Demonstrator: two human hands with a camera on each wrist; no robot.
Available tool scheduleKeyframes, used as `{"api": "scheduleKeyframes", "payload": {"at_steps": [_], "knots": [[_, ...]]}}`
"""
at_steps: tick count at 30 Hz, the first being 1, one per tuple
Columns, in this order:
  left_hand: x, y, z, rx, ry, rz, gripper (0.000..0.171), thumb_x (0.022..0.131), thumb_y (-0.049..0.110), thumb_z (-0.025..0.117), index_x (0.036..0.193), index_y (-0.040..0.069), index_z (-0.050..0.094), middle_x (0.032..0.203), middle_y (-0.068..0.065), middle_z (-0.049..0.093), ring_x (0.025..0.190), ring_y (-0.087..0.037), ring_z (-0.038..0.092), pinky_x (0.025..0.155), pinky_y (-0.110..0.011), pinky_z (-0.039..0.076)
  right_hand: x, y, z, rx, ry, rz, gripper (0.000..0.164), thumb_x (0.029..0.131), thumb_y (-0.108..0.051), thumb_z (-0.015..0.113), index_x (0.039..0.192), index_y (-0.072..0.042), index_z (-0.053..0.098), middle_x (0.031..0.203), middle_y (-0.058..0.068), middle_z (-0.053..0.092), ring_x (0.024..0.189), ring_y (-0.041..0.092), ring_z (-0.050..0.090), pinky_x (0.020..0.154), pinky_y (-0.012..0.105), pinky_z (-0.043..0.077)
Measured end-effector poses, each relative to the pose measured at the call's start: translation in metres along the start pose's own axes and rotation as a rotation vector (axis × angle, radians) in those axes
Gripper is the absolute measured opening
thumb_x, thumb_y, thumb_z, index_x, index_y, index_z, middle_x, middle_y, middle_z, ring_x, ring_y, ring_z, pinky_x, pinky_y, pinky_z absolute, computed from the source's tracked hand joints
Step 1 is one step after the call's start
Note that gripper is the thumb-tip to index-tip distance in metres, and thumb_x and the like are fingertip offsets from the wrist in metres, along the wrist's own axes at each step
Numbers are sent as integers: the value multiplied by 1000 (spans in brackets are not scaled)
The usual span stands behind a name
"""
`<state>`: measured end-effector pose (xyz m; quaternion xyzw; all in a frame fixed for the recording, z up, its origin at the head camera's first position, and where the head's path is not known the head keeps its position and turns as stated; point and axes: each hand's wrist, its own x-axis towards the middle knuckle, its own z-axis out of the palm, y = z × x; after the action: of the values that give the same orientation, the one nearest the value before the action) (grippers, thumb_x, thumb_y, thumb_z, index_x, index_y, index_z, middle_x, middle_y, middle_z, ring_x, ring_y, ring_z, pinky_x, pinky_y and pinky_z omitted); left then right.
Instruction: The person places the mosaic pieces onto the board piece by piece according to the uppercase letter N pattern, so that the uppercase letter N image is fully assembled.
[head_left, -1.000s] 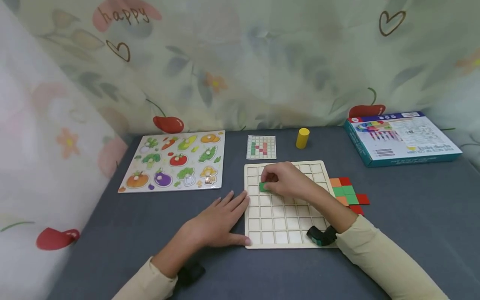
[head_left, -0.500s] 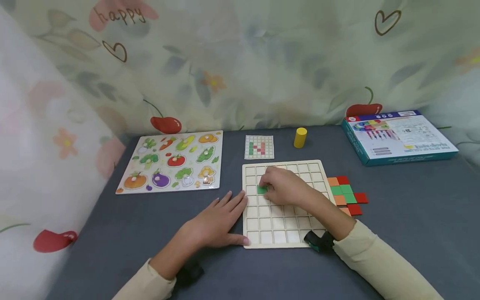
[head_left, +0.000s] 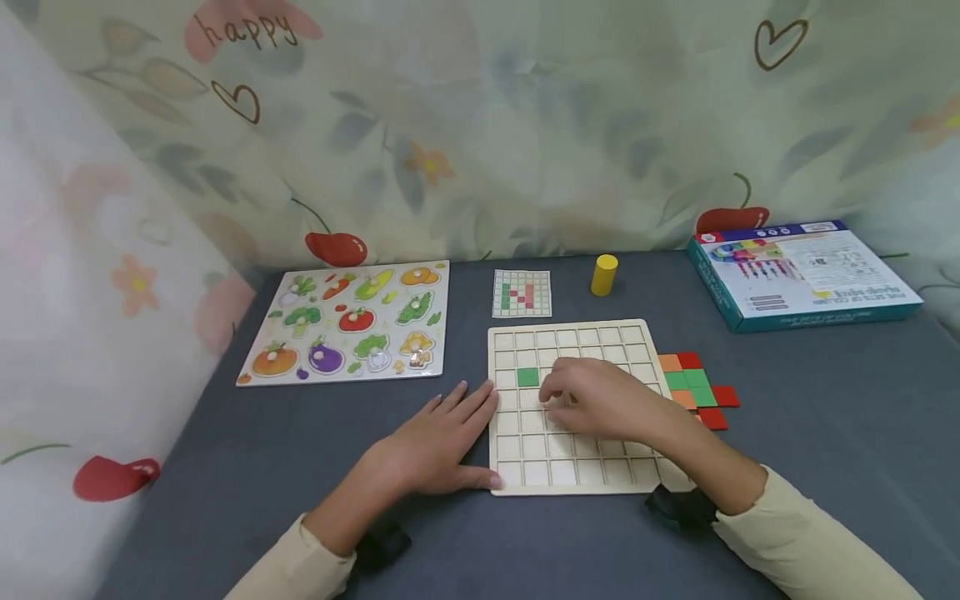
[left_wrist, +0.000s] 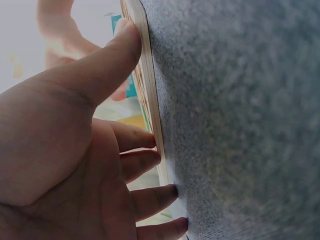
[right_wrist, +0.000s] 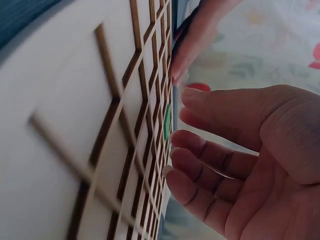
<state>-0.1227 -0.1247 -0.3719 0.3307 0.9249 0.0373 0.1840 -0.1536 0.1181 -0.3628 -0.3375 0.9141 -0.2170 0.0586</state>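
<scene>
A pale wooden grid board (head_left: 534, 450) lies flat on the dark cloth. One green square tile (head_left: 528, 377) sits in a cell near its upper left, also visible as a green sliver (right_wrist: 167, 122) in the right wrist view. Just right of that tile, my right hand (head_left: 603, 400) hovers over the grid, fingers loosely bent and holding nothing. With fingers spread, my left hand (head_left: 435, 442) rests against the board's left side. In the left wrist view its thumb touches the board's edge (left_wrist: 152, 85), and the fingertips reach the edge and the cloth.
Several red, green and orange tiles (head_left: 697, 379) lie right of the board, partly hidden by it. Behind it are a pattern card (head_left: 522, 294) and a yellow cylinder (head_left: 603, 276). A vegetable peg puzzle (head_left: 390, 333) lies left; a flat box (head_left: 810, 275) sits back right.
My right hand has let go of the green tile, which now lies flat in its cell, and has drawn away right and toward me. My left hand stays in place.
</scene>
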Motion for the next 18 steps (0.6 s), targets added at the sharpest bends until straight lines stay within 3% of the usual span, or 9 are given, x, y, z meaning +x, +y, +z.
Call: {"api": "scheduleKeyframes", "payload": {"at_steps": [3,11,18], "knots": [[1,1,-1,-8,-9,0,98,75,70,47,146,14,9,151,-1,4,135,-29,5,103,-51,17,-13,10,-6,15,8,57,13,78,-16,67,90,-17,70,84,-8,57,69,10,50,63,27,43],[0,2,-5,-29,-24,1,97,76,68,50,146,14,9,151,-1,5,135,-30,5,103,-51,16,-35,41,-25,54,0,113,13,80,-15,68,93,-14,68,76,-8,54,68,12,48,60,27,41],[0,2,-7,-51,-26,10,96,77,66,51,146,14,9,151,-1,5,135,-30,5,102,-52,16,-55,75,-50,109,-40,272,16,82,-16,66,98,-12,67,82,-4,58,72,16,50,61,30,44]]}}
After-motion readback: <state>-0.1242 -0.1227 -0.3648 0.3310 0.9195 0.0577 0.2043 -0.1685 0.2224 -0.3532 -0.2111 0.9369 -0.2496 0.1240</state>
